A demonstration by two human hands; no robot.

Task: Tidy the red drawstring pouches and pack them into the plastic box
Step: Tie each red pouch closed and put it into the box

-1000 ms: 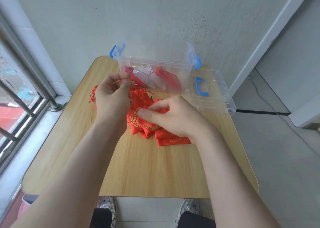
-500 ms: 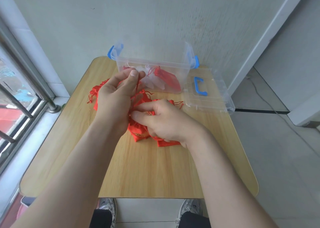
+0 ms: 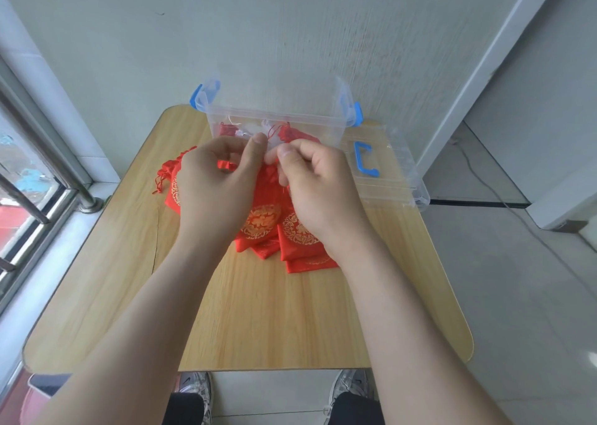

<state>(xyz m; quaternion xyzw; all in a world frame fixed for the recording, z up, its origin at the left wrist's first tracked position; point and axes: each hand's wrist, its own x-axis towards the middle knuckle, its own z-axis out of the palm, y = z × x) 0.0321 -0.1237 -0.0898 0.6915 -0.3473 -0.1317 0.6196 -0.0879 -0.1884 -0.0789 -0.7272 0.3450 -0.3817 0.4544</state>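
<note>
Several red drawstring pouches with gold round emblems lie in a heap (image 3: 298, 230) on the wooden table (image 3: 245, 311). My left hand (image 3: 213, 185) and my right hand (image 3: 318, 188) are raised side by side over the heap. Both pinch the gathered top of one red pouch (image 3: 263, 211) that hangs between them, its emblem facing me. Just behind my hands stands the clear plastic box (image 3: 277, 117) with blue latches. A red pouch (image 3: 298, 136) and pale items lie inside it.
The box's clear lid (image 3: 387, 172) with a blue handle lies to the right of the box, over the table's right edge. A wall stands close behind the table. A window with metal bars (image 3: 35, 179) runs along the left.
My right hand has risen from the heap up beside my left hand. Both now hold one pouch by its top, lifted off the pile.
</note>
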